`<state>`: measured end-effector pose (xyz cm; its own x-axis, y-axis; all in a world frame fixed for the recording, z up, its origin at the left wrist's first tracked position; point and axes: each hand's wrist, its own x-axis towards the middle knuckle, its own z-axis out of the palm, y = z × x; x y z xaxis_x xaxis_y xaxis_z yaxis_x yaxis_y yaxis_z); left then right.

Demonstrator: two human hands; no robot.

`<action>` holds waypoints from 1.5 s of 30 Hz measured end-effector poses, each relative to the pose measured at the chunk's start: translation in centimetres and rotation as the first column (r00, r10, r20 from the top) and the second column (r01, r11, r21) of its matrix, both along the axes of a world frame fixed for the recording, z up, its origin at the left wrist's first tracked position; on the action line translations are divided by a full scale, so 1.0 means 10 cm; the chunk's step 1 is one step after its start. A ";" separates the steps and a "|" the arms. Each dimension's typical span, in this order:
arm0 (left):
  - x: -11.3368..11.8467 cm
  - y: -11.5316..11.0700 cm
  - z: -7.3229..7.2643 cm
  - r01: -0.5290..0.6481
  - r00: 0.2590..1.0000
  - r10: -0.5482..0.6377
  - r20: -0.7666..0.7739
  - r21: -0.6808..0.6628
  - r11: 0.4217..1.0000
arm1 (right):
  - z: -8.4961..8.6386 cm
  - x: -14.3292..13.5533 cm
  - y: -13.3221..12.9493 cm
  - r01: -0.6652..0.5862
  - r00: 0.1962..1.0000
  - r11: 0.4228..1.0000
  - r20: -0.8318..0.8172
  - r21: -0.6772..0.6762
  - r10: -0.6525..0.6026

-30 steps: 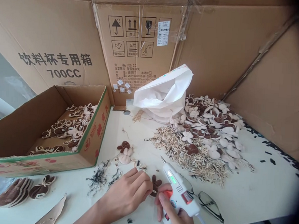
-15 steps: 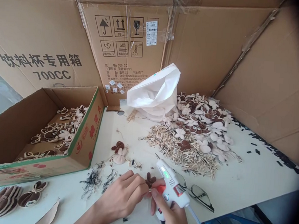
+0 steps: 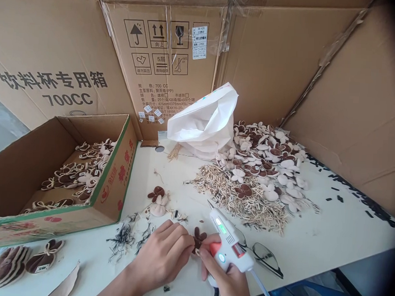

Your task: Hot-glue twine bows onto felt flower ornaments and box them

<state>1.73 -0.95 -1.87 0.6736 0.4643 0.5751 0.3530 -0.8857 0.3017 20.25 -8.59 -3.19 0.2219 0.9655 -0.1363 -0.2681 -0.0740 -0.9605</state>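
Near the front of the white table, my left hand (image 3: pixel 167 252) is closed at the left side of a small brown fabric piece (image 3: pixel 198 238) with rounded lobes. The thumb and forefinger of my right hand (image 3: pixel 226 271) pinch the piece from the right. That same hand also holds a white glue gun (image 3: pixel 229 240), its nozzle pointing up and left, away from the piece. The lower part of the piece is partly hidden by my fingers. Beyond my left hand lie a brown piece (image 3: pixel 156 193) and a cream piece (image 3: pixel 159 206).
Loose brown and cream pieces (image 3: pixel 266 156) and short cords (image 3: pixel 241 199) are heaped at the back right. A white bag (image 3: pixel 205 126) stands beside them. Glasses (image 3: pixel 267 257) lie right of the gun. A green-edged box (image 3: pixel 112 174) holds corded pieces at left. Black threads (image 3: pixel 123 239) lie nearby.
My right hand and the glue gun have shifted slightly to the right. My left hand has moved very little, and both hands remain at the brown piece.
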 end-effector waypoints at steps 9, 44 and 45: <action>-0.03 -0.01 -0.03 0.016 0.999 -0.003 0.051 -0.245 0.969 | -0.02 -0.06 -0.03 0.051 0.999 0.998 0.001 -0.041 -0.051; -0.06 0.10 -0.10 -0.221 0.967 0.176 -0.182 -0.266 0.938 | 0.02 -0.03 0.03 0.132 0.990 0.991 -0.059 -0.007 -0.132; -0.07 0.10 -0.09 -0.221 0.966 0.172 -0.192 -0.272 0.937 | 0.03 -0.04 0.03 0.129 0.990 0.992 -0.059 -0.005 -0.129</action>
